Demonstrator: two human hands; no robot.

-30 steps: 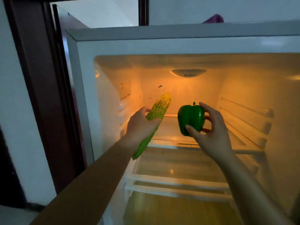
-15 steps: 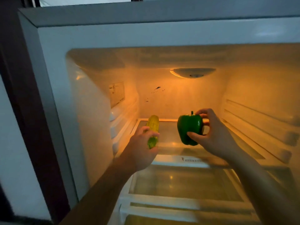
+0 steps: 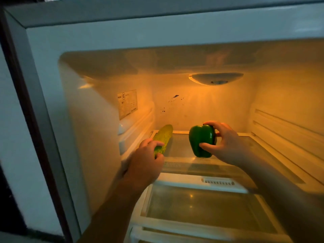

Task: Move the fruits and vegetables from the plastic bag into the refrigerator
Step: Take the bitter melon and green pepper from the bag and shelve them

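Note:
The refrigerator (image 3: 91, 130) stands open, lit orange inside. My left hand (image 3: 143, 163) grips the near end of a corn cob (image 3: 164, 137), which lies low along the left side of the upper glass shelf (image 3: 245, 151), its tip pointing to the back. My right hand (image 3: 226, 144) holds a green bell pepper (image 3: 201, 140) from its right side, fingers on top and thumb in front. The pepper's bottom is at the shelf surface near the middle. The plastic bag is out of view.
A lamp (image 3: 216, 78) sits on the back wall up high. Ribbed shelf rails (image 3: 287, 127) run along the right wall. A second glass shelf (image 3: 206, 207) lies below. A label (image 3: 127, 103) is stuck to the left inner wall.
Both hands have gone deeper into the refrigerator and lower. The corn has tipped from upright to lying along the shelf, and the pepper has come down to the shelf.

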